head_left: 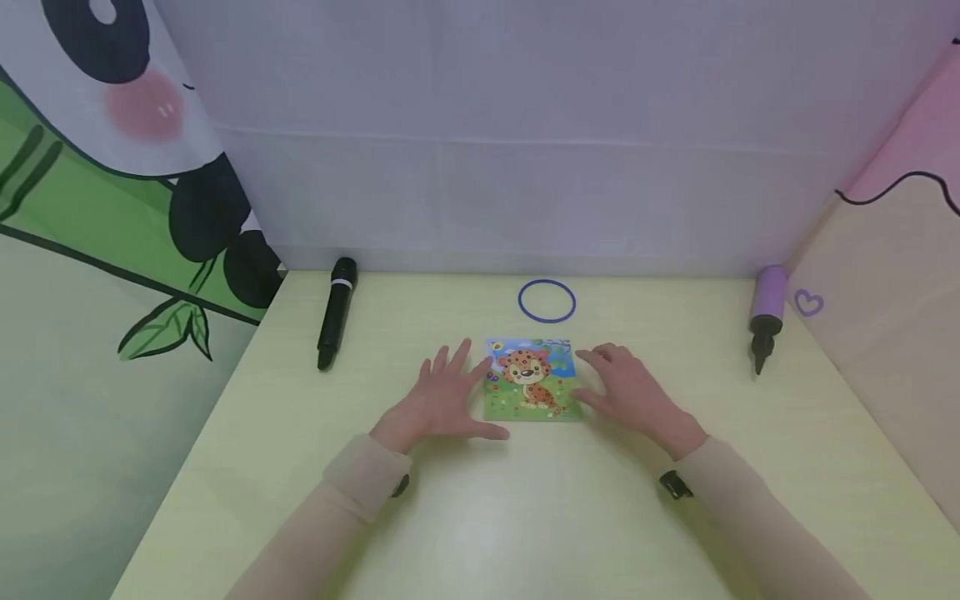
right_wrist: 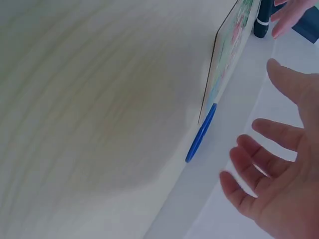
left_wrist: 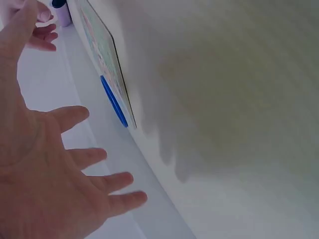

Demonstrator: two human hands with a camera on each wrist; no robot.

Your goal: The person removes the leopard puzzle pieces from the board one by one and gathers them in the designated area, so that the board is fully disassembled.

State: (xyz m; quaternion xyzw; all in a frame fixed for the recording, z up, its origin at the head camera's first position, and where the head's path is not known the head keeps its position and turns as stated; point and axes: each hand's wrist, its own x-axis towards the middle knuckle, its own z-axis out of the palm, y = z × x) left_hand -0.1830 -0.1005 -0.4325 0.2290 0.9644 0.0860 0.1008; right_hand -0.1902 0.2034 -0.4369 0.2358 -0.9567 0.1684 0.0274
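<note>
A square picture board (head_left: pixel 531 380) with a cartoon leopard on grass lies flat on the table, between the two hands. At its left edge, the left hand (head_left: pixel 442 400) is spread wide, fingers straight, holding nothing. The right hand (head_left: pixel 630 392) is at the board's right edge, fingers relaxed and slightly bent, thumb tip over the edge in the head view. In the left wrist view the left hand (left_wrist: pixel 60 169) has a gap between its fingers and the board (left_wrist: pixel 102 50). The right wrist view shows the right hand (right_wrist: pixel 279 159) likewise apart from the board (right_wrist: pixel 229 55).
Behind the board lies a blue ring (head_left: pixel 547 301). A black microphone (head_left: pixel 337 312) rests at the back left of the table (head_left: pixel 480 533). At the back right lies a purple hand pump (head_left: pixel 767 312) with a black nozzle. A pale curtain-like backdrop (head_left: pixel 480 200) rises along the rear edge.
</note>
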